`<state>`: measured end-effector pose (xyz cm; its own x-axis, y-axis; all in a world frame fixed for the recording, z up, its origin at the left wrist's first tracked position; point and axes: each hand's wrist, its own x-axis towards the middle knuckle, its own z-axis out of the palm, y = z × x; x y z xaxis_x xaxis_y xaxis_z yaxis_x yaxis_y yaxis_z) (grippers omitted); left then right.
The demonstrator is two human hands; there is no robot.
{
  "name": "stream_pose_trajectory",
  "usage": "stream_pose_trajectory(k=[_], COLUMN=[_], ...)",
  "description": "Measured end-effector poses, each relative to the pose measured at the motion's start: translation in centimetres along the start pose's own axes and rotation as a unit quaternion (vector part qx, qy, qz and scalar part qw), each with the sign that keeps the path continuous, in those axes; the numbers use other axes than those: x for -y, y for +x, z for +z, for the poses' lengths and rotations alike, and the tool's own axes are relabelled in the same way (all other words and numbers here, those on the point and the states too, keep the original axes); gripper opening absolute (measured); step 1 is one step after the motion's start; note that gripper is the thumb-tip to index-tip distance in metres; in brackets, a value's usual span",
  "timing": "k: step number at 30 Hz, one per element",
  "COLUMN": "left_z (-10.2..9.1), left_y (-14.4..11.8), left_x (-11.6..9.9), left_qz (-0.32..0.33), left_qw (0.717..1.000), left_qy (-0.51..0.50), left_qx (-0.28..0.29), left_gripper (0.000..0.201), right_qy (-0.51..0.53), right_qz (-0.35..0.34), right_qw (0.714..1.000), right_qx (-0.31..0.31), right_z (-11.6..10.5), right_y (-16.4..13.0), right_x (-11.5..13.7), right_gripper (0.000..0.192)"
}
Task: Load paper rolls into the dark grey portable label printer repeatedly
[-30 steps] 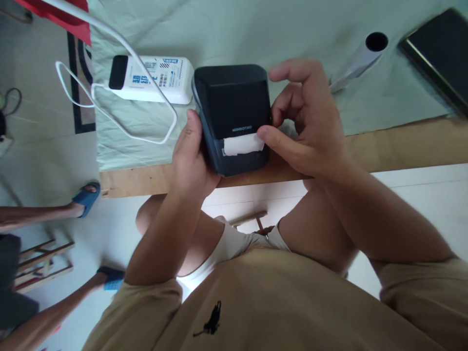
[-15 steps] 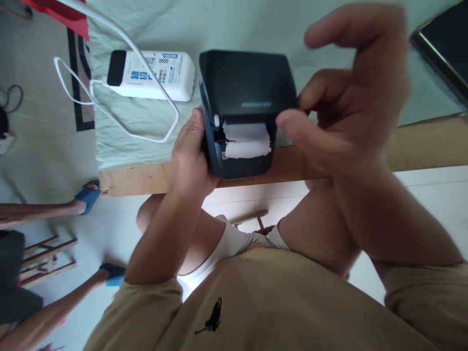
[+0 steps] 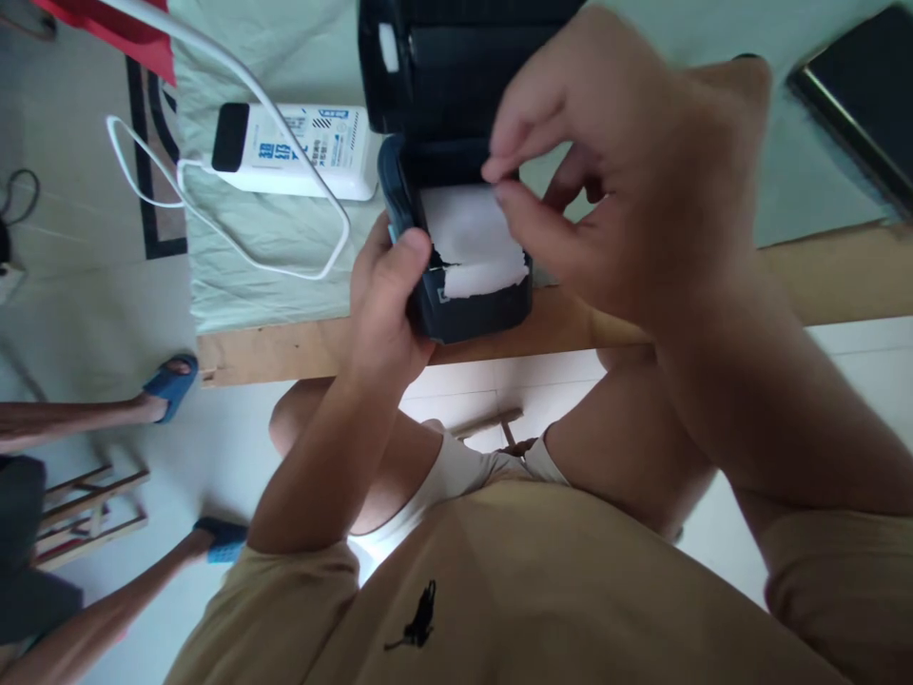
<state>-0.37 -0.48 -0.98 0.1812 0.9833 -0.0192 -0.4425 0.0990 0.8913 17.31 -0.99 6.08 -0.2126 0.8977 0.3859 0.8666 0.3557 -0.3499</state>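
Note:
A small dark label printer (image 3: 463, 314) stands at the near edge of the wooden table (image 3: 820, 276). Its lid (image 3: 442, 67) is swung fully up and back. A white paper roll (image 3: 467, 233) lies in the open bay, its torn end hanging over the front. My left hand (image 3: 385, 304) grips the printer's left side, thumb on the bay's rim. Over the bay, my right hand (image 3: 628, 181) pinches the far edge of the paper between thumb and forefinger.
A white power bank (image 3: 300, 152) with a looping white cable (image 3: 214, 224) lies left of the printer on a pale green cloth (image 3: 285, 276). A dark tablet (image 3: 863, 105) sits at the far right. Another person's legs in blue sandals (image 3: 167, 381) stand at the left.
The lid has gone from shut to fully raised. My right hand left the printer's front slot, rose, and now pinches the exposed paper roll. My left thumb has shifted onto the rim.

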Motion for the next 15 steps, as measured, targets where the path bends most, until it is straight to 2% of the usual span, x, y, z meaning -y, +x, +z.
stream_pose_trajectory(k=[3, 6, 9, 12, 15], left_z=[-0.3, -0.5, -0.5, -0.1, 0.4], left_y=[-0.1, 0.0, 0.0, -0.2, -0.5], left_x=[0.3, 0.6, 0.4, 0.0, -0.4], left_qz=[0.024, 0.033, 0.035, 0.048, 0.026], left_qw=[0.999, 0.998, 0.998, 0.998, 0.999], left_qy=[0.035, 0.057, 0.06, 0.049, 0.038], left_qx=[-0.017, -0.015, 0.007, 0.008, -0.006], left_gripper=[0.048, 0.046, 0.045, 0.04, 0.034], right_qy=[-0.099, -0.135, -0.113, -0.096, 0.015], right_qz=[-0.006, -0.002, 0.01, 0.017, -0.01], right_qw=[0.985, 0.969, 0.968, 0.97, 0.984], right_qx=[0.143, 0.206, 0.225, 0.223, 0.174], right_z=[-0.5, -0.7, -0.6, -0.7, -1.7], right_y=[0.9, 2.0, 3.0, 3.1, 2.1], right_x=[0.8, 1.1, 0.9, 0.4, -0.5], right_gripper=[0.041, 0.043, 0.043, 0.053, 0.055])
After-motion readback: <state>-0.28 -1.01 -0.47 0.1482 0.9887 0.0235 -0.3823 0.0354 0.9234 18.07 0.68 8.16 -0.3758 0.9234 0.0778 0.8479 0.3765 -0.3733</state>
